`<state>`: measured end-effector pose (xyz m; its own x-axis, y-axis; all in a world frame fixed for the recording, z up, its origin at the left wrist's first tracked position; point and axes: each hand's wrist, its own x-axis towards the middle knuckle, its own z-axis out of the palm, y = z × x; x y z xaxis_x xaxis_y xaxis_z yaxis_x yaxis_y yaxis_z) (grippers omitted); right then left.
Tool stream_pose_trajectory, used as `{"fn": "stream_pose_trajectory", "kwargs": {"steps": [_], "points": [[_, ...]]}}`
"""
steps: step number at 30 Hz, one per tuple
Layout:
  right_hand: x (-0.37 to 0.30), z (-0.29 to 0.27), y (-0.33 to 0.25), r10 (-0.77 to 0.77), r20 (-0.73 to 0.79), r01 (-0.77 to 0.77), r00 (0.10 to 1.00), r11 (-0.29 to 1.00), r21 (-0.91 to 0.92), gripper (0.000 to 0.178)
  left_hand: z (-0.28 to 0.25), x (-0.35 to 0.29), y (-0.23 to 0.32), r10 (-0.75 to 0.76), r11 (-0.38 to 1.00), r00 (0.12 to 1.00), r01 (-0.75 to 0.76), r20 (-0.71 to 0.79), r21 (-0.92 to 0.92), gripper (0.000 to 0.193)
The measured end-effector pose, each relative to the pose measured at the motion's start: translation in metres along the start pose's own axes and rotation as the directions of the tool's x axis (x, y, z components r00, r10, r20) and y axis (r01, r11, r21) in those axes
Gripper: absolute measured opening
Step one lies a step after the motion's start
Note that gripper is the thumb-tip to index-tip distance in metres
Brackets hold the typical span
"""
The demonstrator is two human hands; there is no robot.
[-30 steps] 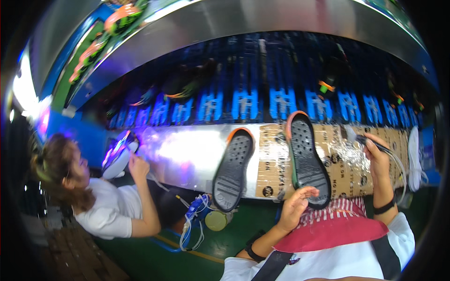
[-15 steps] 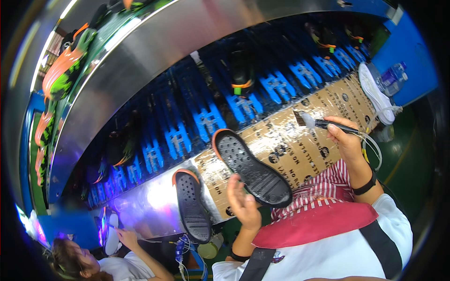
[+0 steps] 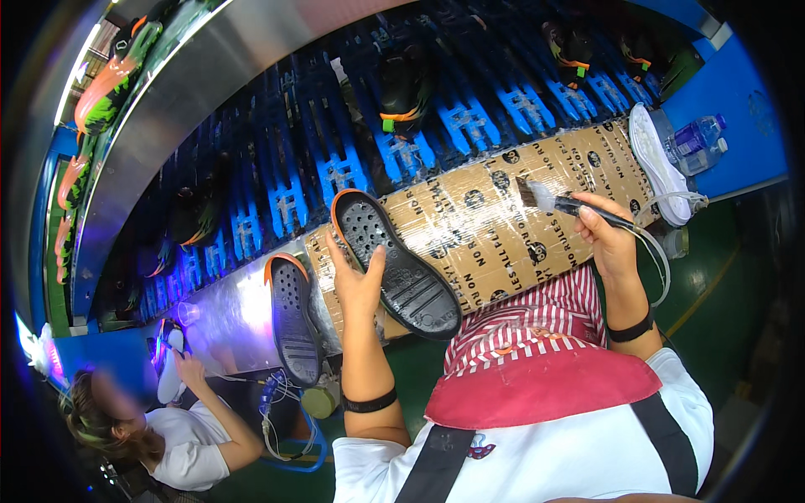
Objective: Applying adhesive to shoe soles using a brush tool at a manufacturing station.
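Note:
A black shoe sole (image 3: 402,272) with an orange rim at its heel or toe end lies on the printed cardboard, its holed and ridged face up. My left hand (image 3: 359,289) is at its left edge, thumb over the face and fingers along the side, closed on that edge. My right hand (image 3: 605,239) grips a black-handled brush (image 3: 558,201), its bristles pointing left above the cardboard, apart from the sole. A thin clear tube trails from the brush handle. Left of my left hand rests a second, similar sole (image 3: 295,323), touched by neither hand.
Cardboard (image 3: 503,218) covers the bench; bare metal (image 3: 231,331) continues left. Behind runs a row of blue racks (image 3: 402,159) carrying dark shoes (image 3: 407,88). A white sole (image 3: 658,163) and plastic bottle (image 3: 700,142) stand at right. A co-worker (image 3: 184,444) works at lower left.
My left hand has gone from open beside the sole to closed on its edge. The view has shifted, so the bench things sit further left and higher. The brush stays in my right hand.

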<state>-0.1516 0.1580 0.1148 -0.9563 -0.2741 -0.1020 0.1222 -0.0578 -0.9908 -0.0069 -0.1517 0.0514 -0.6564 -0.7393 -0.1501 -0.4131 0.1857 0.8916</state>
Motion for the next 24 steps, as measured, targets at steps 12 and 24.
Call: {"fn": "stream_pose_trajectory", "kwargs": {"steps": [12,24], "points": [[-0.022,-0.071,-0.015,-0.021,0.032,0.020,0.999,0.998,0.053,0.024,0.058,0.015,0.033,-0.073,0.628,0.990,0.137,-0.117,0.766,0.105],[-0.035,-0.135,-0.010,-0.008,-0.013,0.011,1.000,0.975,0.221,0.022,-0.028,0.000,0.021,0.024,0.252,0.951,0.292,-0.308,0.923,0.103]]}}
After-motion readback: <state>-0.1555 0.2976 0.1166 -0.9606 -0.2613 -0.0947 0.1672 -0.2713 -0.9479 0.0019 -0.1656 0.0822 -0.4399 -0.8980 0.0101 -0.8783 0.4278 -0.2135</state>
